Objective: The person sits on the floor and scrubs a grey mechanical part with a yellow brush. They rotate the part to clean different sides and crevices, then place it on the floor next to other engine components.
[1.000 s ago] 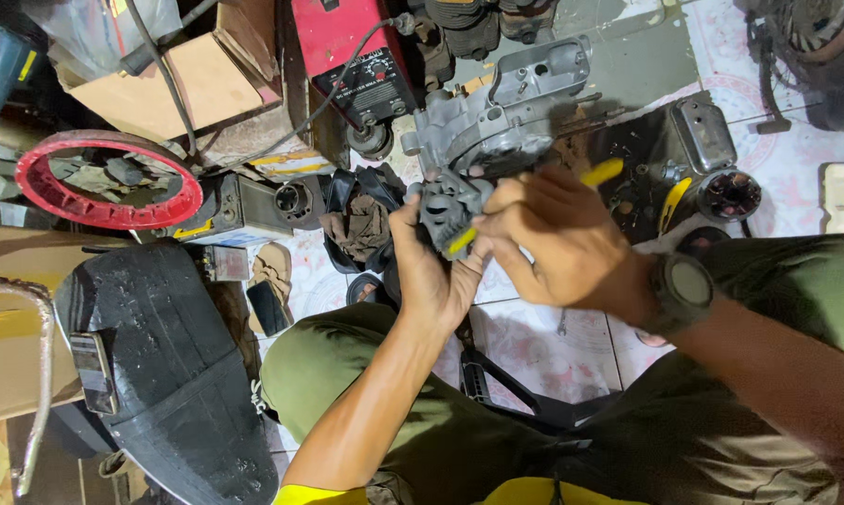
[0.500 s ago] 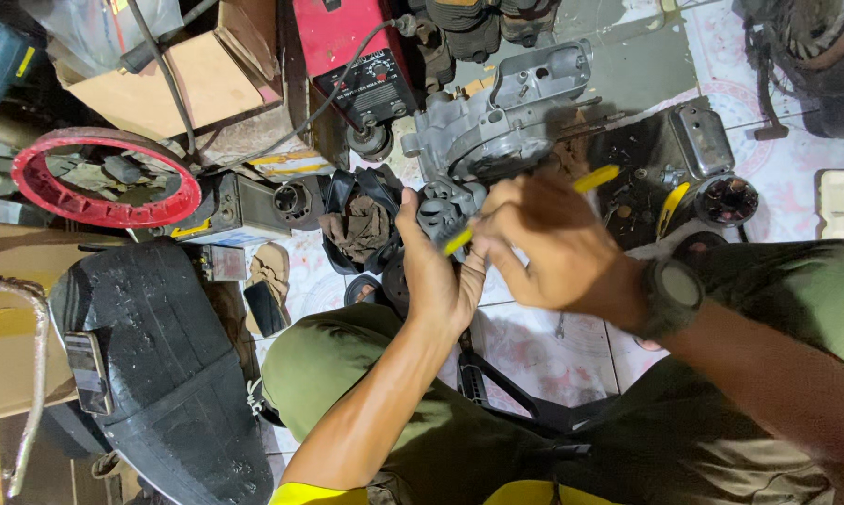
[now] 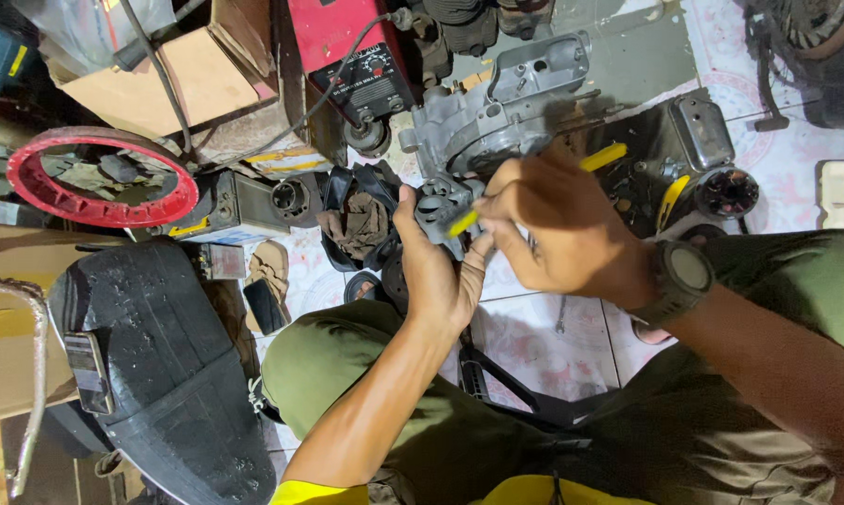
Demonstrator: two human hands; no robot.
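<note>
- grey cast metal: a small part (image 3: 441, 213) sits in the left hand (image 3: 436, 271), held up over the tiled floor (image 3: 544, 346) in front of the knees.
- the left fingers are curled tight round the part from below and from the left, thumb up along its near side; the grip is closed on it.
- the right hand (image 3: 558, 229) is closed round a yellow tool (image 3: 602, 156); the handle end sticks out past the knuckles toward the upper right, and the other end shows as a yellow strip at the part, touching its face.
- the right fingers are folded over the tool's middle, so that stretch of it is hidden.
- a dark watch (image 3: 682, 273) sits on the right wrist.
- just beyond the part lies a larger grey engine case (image 3: 497, 112); whether the two touch i cannot tell.
- right of the case, a dark metal block (image 3: 698, 131) and a round black piece (image 3: 726, 192) lie on the floor.
- a red welder (image 3: 347, 51) with a black cable stands above the hands, near the case.
- far left, a red ring (image 3: 99, 178) lies well apart from the hands, and a black seat (image 3: 160, 365) lies below it.
- between the seat and the left hand there is a black bag with a brown rag (image 3: 356, 224) in it.
- olive trousers (image 3: 347, 374) cover both knees at the bottom of the view.
</note>
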